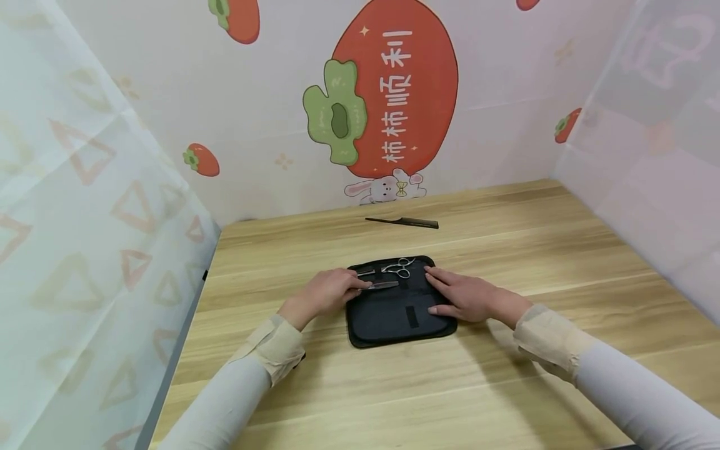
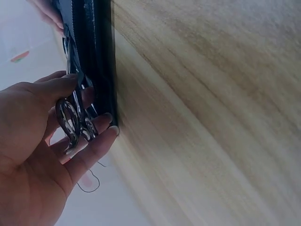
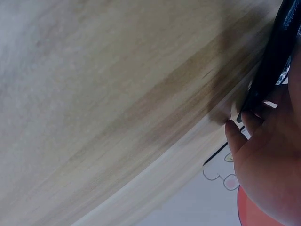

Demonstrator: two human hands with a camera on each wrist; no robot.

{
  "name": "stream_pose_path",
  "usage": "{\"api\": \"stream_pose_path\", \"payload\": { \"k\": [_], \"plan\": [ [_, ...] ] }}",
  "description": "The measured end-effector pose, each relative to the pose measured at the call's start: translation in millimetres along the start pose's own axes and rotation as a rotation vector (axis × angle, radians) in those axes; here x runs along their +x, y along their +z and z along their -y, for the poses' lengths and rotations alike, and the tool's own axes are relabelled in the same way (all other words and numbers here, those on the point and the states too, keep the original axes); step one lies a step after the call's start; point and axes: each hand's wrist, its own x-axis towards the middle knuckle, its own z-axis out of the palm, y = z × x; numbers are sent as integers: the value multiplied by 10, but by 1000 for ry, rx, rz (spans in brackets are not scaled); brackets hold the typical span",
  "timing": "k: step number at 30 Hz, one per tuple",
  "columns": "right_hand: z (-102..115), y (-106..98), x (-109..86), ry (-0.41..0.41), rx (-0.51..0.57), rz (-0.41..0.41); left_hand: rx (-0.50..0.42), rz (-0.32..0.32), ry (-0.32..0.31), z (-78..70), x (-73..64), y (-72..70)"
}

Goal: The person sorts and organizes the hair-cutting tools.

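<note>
A black zip case (image 1: 382, 319) lies open and flat on the wooden table. At its left side my left hand (image 1: 329, 291) holds a pair of scissors (image 1: 385, 285), blades pointing right over the case. The left wrist view shows their finger rings (image 2: 75, 126) between the thumb and fingers. Silver scissors (image 1: 400, 269) with two rings lie in the upper part of the case. Partly covered by the left hand, another metal tool (image 1: 365, 272) sits at the upper left. My right hand (image 1: 464, 297) rests on the case's right edge with fingers extended.
Beyond the case, a black tail comb (image 1: 419, 222) lies near the back of the table (image 1: 281, 400). Printed cloth walls (image 1: 270, 112) stand behind the table and along both sides.
</note>
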Motion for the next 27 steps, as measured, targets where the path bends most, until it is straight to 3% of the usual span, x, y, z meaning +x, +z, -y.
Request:
{"api": "stream_pose_path", "payload": {
  "k": [10, 16, 27],
  "plan": [
    [-48, 73, 25, -27, -13, -37, 57, -34, 55, -6, 59, 20],
    [-34, 57, 31, 2, -2, 2, 54, -46, 98, -41, 117, 48],
    [-13, 20, 2, -13, 0, -9, 44, -42, 85, -74, 218, 86]
  ]
}}
